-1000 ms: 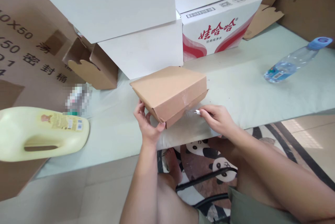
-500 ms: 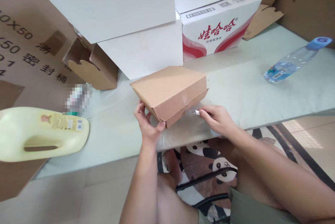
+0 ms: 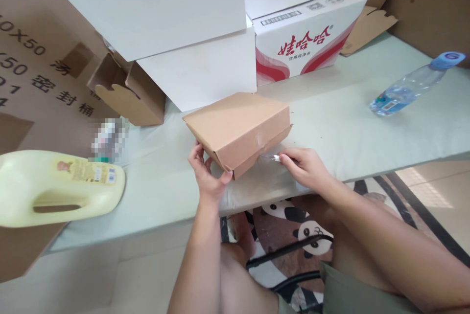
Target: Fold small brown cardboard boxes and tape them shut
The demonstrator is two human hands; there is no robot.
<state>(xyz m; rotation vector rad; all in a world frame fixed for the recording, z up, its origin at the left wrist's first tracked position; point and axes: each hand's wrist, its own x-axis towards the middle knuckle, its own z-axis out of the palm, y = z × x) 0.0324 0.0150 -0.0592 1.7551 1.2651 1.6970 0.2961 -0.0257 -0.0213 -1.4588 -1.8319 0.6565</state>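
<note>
Nearest: left hand (image 3: 210, 182) grasps the near-left corner of the cardboard box (image 3: 238, 128), thumb at the lower corner, fingers along the left side; likely bracing it against a push from the right. Right hand (image 3: 306, 167) is closed around a small tool (image 3: 276, 158), white end and thin tip out, mostly hidden in the grip. Tip aims at the lower front seam; can't tell if it touches. Box is lid up, front turned toward the right hand, presumably for access to the seam and clear tape (image 3: 260, 138). It sits mid-counter (image 3: 161, 201), in easy reach. Yellow jug (image 3: 22, 182) is off left, bottle (image 3: 398, 91) off right, both well out of the working space. Behind: white box (image 3: 201, 72), red-printed carton (image 3: 304, 45) beside it, lined along the back.
</note>
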